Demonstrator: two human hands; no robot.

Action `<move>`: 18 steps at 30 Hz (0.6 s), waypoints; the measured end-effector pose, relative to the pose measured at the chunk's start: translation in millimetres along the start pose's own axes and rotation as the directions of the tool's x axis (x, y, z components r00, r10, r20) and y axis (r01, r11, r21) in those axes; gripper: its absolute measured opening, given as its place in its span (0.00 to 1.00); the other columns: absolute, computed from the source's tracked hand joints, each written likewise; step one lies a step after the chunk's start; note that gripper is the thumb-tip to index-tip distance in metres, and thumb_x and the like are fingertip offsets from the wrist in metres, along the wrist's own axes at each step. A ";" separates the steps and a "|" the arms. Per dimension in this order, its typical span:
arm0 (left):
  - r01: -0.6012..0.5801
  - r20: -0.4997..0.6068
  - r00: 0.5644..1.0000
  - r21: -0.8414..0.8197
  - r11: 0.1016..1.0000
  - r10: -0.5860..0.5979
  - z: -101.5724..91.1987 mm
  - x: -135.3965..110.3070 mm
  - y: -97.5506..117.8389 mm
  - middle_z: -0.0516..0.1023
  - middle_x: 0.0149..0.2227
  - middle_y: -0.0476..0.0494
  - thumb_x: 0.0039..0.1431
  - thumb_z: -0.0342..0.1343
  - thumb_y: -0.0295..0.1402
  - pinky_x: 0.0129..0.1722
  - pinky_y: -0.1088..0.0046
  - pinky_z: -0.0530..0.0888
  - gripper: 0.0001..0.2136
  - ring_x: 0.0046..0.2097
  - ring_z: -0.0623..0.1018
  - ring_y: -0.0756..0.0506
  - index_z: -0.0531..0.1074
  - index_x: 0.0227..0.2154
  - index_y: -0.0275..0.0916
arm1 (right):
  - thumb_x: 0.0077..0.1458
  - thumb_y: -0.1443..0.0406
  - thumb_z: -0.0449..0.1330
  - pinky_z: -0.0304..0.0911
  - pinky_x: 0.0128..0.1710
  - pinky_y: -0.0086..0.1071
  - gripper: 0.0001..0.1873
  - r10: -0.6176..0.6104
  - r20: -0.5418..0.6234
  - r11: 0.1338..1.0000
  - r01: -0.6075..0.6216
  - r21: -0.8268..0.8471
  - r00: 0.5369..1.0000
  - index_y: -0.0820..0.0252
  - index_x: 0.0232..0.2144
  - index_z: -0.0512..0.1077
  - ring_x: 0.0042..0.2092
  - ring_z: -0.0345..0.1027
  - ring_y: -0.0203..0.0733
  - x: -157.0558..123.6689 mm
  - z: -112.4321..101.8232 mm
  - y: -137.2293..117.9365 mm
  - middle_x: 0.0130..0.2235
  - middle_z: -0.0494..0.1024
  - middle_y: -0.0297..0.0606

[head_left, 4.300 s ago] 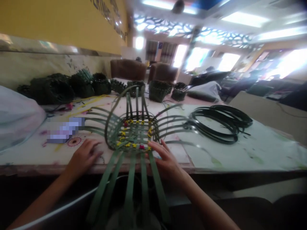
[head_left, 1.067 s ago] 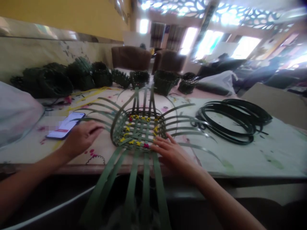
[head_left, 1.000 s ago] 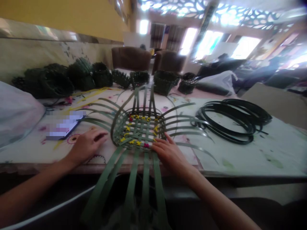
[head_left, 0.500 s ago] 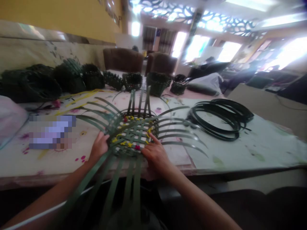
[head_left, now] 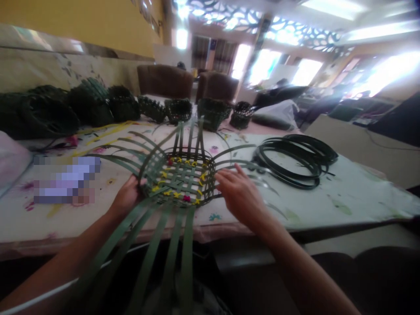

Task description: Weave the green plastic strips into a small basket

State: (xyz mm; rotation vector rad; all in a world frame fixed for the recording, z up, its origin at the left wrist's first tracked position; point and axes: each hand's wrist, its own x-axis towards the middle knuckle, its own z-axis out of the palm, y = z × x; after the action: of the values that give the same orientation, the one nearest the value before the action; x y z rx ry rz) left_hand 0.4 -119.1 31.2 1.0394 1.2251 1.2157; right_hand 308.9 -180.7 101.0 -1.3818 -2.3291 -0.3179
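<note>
A half-woven green basket base (head_left: 179, 179) with yellow and pink ties lies on the table (head_left: 357, 197) in front of me. Long green strips (head_left: 170, 253) fan out from it on every side, some hanging over the near edge. My left hand (head_left: 126, 197) is closed on the base's left rim. At the right rim my right hand (head_left: 241, 194) hovers with fingers spread, touching the side strips.
A coil of dark green strip (head_left: 295, 159) lies to the right. Several finished dark baskets (head_left: 179, 109) line the back of the table. A blurred phone (head_left: 64, 179) lies at the left. A white cable (head_left: 49, 293) runs below my left arm.
My left hand left the phone's side and took hold of the base's left rim. My right hand moved from the front right corner to the right side. The base turned a little.
</note>
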 end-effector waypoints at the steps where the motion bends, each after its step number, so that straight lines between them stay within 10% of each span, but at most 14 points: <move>1: 0.000 0.006 1.000 0.005 1.000 0.000 0.8 -0.5 0.4 0.79 0.35 0.50 0.51 0.60 0.39 0.35 0.71 0.77 0.17 0.34 0.79 0.46 0.71 0.44 0.41 | 0.63 0.70 0.57 0.52 0.67 0.55 0.10 0.031 0.137 0.999 -0.025 -0.041 0.990 0.63 0.45 0.75 0.54 0.72 0.50 10.0 -3.4 6.6 0.49 0.79 0.48; 6: 0.032 -0.003 0.999 -0.087 0.996 -0.032 8.5 -6.8 7.4 0.81 0.40 0.47 0.51 0.57 0.36 0.41 0.68 0.78 0.20 0.40 0.81 0.43 0.71 0.49 0.40 | 0.58 0.62 0.66 0.63 0.59 0.47 0.10 0.049 0.533 0.993 0.016 -0.115 0.845 0.63 0.39 0.77 0.51 0.74 0.53 45.6 1.2 25.1 0.46 0.81 0.49; 13: 0.005 -0.083 0.997 0.091 0.996 0.002 21.0 -17.7 21.1 0.80 0.37 0.48 0.48 0.55 0.37 0.42 0.70 0.77 0.14 0.45 0.79 0.41 0.74 0.38 0.41 | 0.50 0.56 0.73 0.57 0.63 0.51 0.23 0.082 0.599 0.992 -0.008 -0.126 0.797 0.59 0.46 0.76 0.55 0.71 0.54 57.2 2.7 42.0 0.51 0.80 0.44; 18: -0.006 -0.124 0.992 0.242 0.970 0.037 22.8 -20.2 21.4 0.79 0.36 0.45 0.48 0.55 0.44 0.44 0.67 0.77 0.11 0.50 0.77 0.36 0.70 0.25 0.41 | 0.47 0.52 0.73 0.66 0.47 0.39 0.23 0.051 0.672 0.981 0.088 -0.172 0.739 0.62 0.40 0.78 0.48 0.74 0.53 65.5 7.5 45.0 0.44 0.81 0.45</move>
State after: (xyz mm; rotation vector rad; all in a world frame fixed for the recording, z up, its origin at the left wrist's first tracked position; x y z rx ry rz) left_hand 22.0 -135.7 56.6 1.1683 1.4930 1.1853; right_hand 318.8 -104.8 123.7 -1.7982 -2.9587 -0.0331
